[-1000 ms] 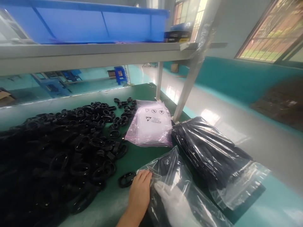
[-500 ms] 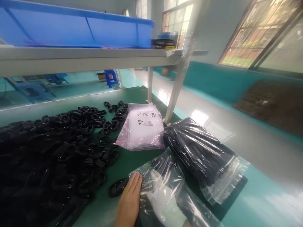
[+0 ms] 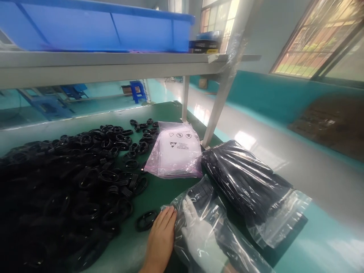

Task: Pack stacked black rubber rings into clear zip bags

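Observation:
My left hand, bare, lies with its fingers stretched out along the left side of a clear plastic bag, fingertips touching the film near its corner. Its thumb is hidden. Inside that bag is my right hand in a white glove, seen through the film, fingers extended and resting by bundled black cables. Whether it presses on them I cannot tell. A single coiled black cable lies just left of my left hand. Beyond the bag sits a pinkish bag with a printed ATTENTION label.
A heap of black coiled cables covers the left of the green table. Another filled clear bag lies at the right edge. Overhead, a shelf carries a blue bin; its post stands behind the bags.
My right hand has pushed a little farther up inside the bag, fingers now straighter over the cables. My left hand keeps its place on the bag. The whole view has shifted slightly.

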Tool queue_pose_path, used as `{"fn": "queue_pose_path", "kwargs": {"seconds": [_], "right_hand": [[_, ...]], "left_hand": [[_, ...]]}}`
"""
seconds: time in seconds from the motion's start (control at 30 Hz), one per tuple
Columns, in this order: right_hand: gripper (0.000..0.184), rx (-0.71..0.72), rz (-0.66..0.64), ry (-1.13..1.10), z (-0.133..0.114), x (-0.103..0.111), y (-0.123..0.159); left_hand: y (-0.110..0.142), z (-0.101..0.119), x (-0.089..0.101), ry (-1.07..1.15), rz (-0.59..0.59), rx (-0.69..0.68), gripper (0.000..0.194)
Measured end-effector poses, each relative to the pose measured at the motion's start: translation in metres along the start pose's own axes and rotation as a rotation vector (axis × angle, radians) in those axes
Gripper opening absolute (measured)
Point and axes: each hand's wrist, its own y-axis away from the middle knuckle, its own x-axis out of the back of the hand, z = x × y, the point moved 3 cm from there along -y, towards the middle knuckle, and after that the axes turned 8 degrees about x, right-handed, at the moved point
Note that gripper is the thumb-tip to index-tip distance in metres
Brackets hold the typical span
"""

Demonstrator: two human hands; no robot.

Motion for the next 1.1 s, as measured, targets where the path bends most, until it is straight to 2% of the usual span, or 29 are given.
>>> {"fn": "queue_pose_path", "kwargs": {"seconds": [0.13,0.2,0.27,0.37,0.43,0.5,0.57,0.8,0.97,1.1], "right_hand": [[0.064,0.005,-0.022,-0.006,-0.003,0.005,0.001],[0.055,0.020,0.060,-0.058,0.000,0.002,0.005],[0.046,-0.011,0.188,-0.089,0.007,-0.004,0.011],[0.049,-0.175,0.281,-0.103,0.017,-0.015,0.017],[0.055,-0.284,0.235,-0.103,0.020,-0.019,0.016],[0.059,-0.323,0.172,-0.111,0.019,-0.018,0.013],[0.061,-0.306,0.145,-0.137,0.018,-0.016,0.009],[0.063,-0.308,0.189,-0.133,0.021,-0.021,0.010],[0.060,-0.284,0.158,-0.135,0.024,-0.022,0.008],[0.056,-0.209,0.243,-0.210,0.029,-0.021,0.015]], "left_hand": [[-0.039,0.004,0.015,0.233,-0.016,0.194,0.030],[-0.067,0.005,0.015,0.353,-0.108,0.268,0.029],[-0.092,0.006,0.012,0.447,-0.240,0.271,0.027],[-0.113,0.007,0.003,0.528,-0.404,0.220,0.028],[-0.116,0.006,-0.003,0.538,-0.448,0.213,0.025],[-0.115,0.006,-0.008,0.533,-0.438,0.218,0.021],[-0.113,0.007,-0.011,0.532,-0.399,0.215,0.022],[-0.103,0.018,-0.015,0.419,-0.317,0.108,0.037],[-0.101,0.022,-0.020,0.378,-0.308,0.124,0.042],[-0.103,0.017,-0.011,0.402,-0.316,0.102,0.043]]}}
